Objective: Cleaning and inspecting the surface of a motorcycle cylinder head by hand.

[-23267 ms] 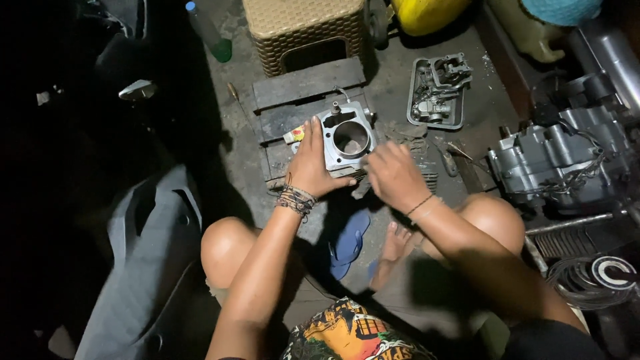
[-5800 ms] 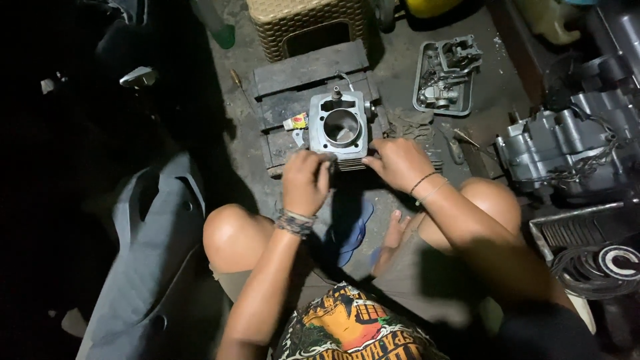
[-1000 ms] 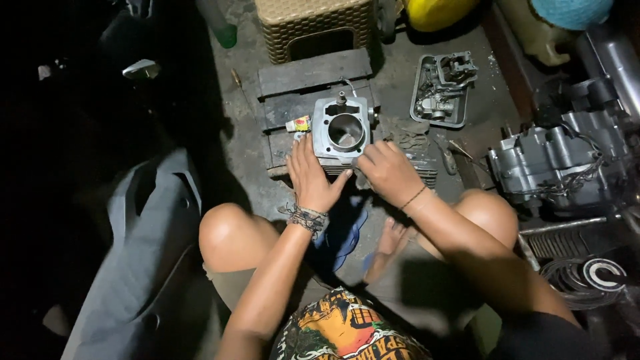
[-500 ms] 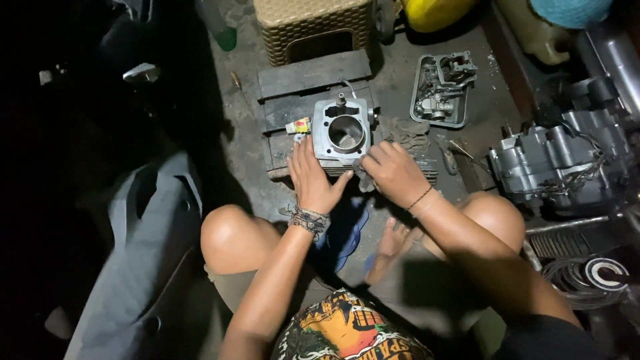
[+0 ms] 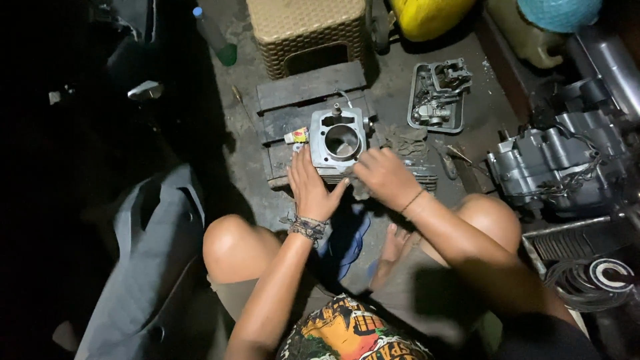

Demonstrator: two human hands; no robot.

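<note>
Dim workshop floor of bare concrete point(image 5: 233, 153), cluttered: engine crankcase point(image 5: 553, 167) at right, woven plastic stool point(image 5: 307, 30) at top, grey parts tray point(image 5: 437, 100). On a dark wooden pallet point(image 5: 310, 90) sits the engine cylinder block point(image 5: 337, 143) (bore upward). The left hand point(image 5: 311, 190), fingers spread, rests against its near-left edge; the right hand point(image 5: 383, 177), fingers curled, grips its near-right side.

Small yellow-red label point(image 5: 297, 136) beside cylinder block point(image 5: 339, 141).

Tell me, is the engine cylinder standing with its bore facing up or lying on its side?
Bore up. The cylinder sits on the wooden block, its round opening facing the camera, with both hands at its near edge.
</note>
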